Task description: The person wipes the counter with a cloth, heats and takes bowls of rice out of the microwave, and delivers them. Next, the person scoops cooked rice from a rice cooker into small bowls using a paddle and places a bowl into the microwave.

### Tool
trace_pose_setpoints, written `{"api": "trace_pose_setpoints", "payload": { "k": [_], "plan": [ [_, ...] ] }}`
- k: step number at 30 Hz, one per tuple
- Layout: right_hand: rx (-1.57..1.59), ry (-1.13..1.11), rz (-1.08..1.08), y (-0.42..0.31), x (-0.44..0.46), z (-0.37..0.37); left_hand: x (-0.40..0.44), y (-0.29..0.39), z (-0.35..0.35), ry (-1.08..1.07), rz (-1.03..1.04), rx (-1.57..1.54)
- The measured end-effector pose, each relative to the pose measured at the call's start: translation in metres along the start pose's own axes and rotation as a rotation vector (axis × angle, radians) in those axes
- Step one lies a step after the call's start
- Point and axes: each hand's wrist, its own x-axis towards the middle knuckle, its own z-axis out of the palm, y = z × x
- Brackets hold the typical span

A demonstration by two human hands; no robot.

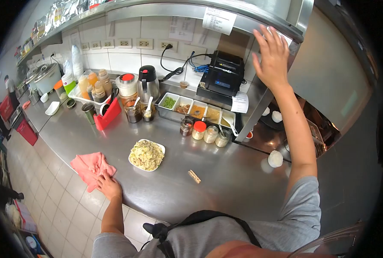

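Observation:
My left hand (109,185) rests at the counter's front edge, its fingers spread over the near corner of a crumpled pink cloth (91,167). My right hand (272,60) is raised at the right end of the metal shelf edge, fingers stretched out, in front of a white paper slip (288,39) that it partly covers. Whether the fingertips touch the slip I cannot tell. Between my arms, a heaped white plate of pale yellow chopped food (146,155) sits on the steel counter (165,189). To its right lies a wooden clothespin (194,176).
Along the back stand a black receipt printer (222,75), a tray of toppings (170,102), several jars (198,130), a thermos jug (148,84) and a red utensil holder (108,115). A printed ticket (219,20) hangs from the shelf. People stand at far left.

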Motion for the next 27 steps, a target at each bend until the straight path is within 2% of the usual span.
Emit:
{"api": "trace_pose_setpoints", "payload": {
  "k": [7, 13, 19, 22, 27],
  "plan": [
    [-0.082, -0.115, -0.118, -0.03, 0.043, 0.034, -0.001, -0.002, 0.003, 0.036, 0.013, 0.008],
    [-0.145, -0.134, -0.023, -0.02, 0.022, 0.033, -0.001, 0.001, -0.003, 0.008, 0.006, -0.019],
    [-0.118, -0.144, -0.018, -0.02, 0.018, 0.026, 0.001, 0.003, -0.003, -0.029, -0.021, 0.025],
    [-0.143, -0.159, 0.001, -0.019, 0.018, 0.029, -0.002, 0.001, -0.002, 0.047, 0.026, -0.027],
    [-0.105, -0.143, 0.002, -0.019, 0.017, 0.043, 0.001, -0.009, 0.007, -0.037, -0.01, -0.071]
  ]
}}
